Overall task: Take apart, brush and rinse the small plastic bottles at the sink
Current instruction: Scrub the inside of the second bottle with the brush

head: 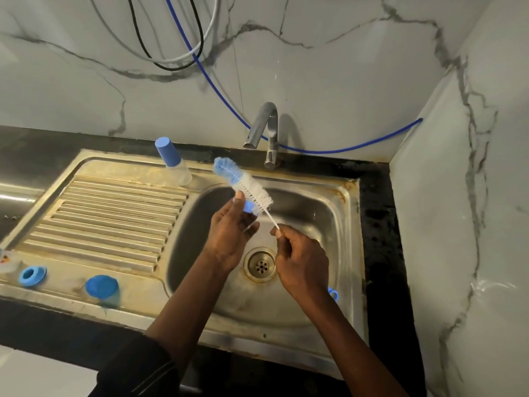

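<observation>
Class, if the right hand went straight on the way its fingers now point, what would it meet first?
Probably the left hand, which holds a small blue part by the bristles of the brush. The right hand pinches the brush's wire stem and points along it toward that hand. Depth looks matched.

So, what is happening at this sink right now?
A person works over the sink basin. The left hand holds a small blue part, and the bottle brush lies against it; the right hand pinches the brush's wire handle. One capped bottle stands at the back of the drainboard, and a blue ring and a blue cap lie near its front edge. No water runs from the tap.
</observation>
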